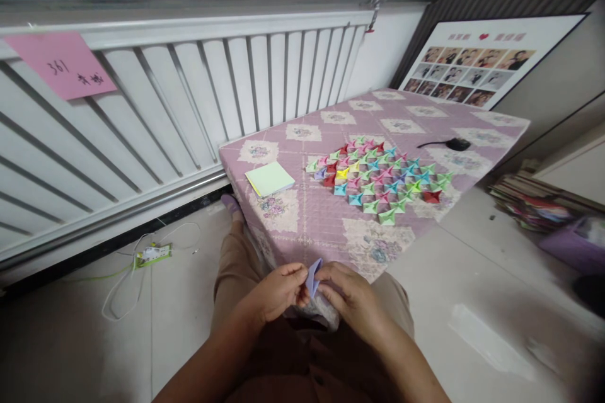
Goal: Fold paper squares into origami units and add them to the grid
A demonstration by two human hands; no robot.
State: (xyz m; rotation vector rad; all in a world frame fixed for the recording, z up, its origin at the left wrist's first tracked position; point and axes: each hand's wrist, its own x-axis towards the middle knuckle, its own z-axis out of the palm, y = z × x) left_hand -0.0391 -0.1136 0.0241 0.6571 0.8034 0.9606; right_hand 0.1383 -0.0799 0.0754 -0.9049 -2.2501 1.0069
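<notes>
Between my hands, just over the near edge of the table, is a folded purple paper. My left hand pinches its left side with thumb and fingers. On the other side, my right hand grips the paper's right edge. Farther up on the cloth lie several small folded paper pieces in green, pink, red, blue and yellow, set in slanted rows. A pad of light green paper squares rests at the table's left side.
A flowered pink tablecloth covers the table beside a white radiator. A black object with a cord lies at the right. A power strip is on the floor at left.
</notes>
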